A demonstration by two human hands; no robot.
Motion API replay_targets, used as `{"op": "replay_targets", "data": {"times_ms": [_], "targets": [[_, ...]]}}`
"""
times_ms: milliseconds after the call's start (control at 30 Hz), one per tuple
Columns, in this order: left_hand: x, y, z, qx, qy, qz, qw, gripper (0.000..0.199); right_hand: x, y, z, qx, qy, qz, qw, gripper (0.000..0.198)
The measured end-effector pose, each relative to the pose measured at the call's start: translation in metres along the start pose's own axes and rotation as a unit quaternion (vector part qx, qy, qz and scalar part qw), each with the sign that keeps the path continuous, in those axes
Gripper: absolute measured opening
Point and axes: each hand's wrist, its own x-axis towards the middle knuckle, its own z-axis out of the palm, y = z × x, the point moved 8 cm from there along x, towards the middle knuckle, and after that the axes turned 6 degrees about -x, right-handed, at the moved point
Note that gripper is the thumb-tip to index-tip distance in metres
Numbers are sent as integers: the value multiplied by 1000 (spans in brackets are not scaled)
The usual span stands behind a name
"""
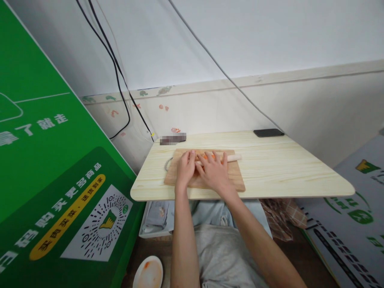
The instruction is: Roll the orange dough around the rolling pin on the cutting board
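The right hand (213, 168) lies palm-down, fingers spread over a wooden rod (234, 158) jutting past them, orange material (209, 156) showing between; the left hand (185, 168) slants alongside, fingers together (whether gripping, I cannot tell).

Black phone (268, 133) near wall (240, 108); dark cables (114, 59); green panel (39, 160).

The right hand (214, 171) spreads its fingers over a pale rod (235, 158) and something orange (205, 157) on a wooden board (235, 182); the left hand (185, 170) is just beside it. A black phone (268, 133) lies farther back on the worktop (288, 172).
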Motion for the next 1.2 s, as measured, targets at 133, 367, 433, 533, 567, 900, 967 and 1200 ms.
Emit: {"op": "replay_targets", "data": {"times_ms": [133,367,433,533,567,900,967,1200], "targets": [[0,1,1,-14,-10,9,1000,39,37,1,4,-6,-23,8,1000,54],[-1,-1,-4,-7,35,-33,999,39,13,0,-3,-13,9,10,1000,54],[-1,-1,-4,-6,35,-43,998,40,-10,-2,-8,-14,24,2,1000,56],[-2,0,-3,-16,30,-45,998,38,-36,-2,-15,-16,37,-8,999,60],[-2,0,-3,-19,31,-43,998,37,-39,-2,-16,-17,38,-9,999,61],[0,-4,-2,-36,24,-35,998,37,37,3,3,-22,-19,2,1000,55],[1,-4,-3,-32,25,-33,999,36,34,3,1,-22,-19,2,1000,54],[-2,4,-4,-12,34,-25,999,31,-41,-1,-17,-23,34,-22,999,56]]}}
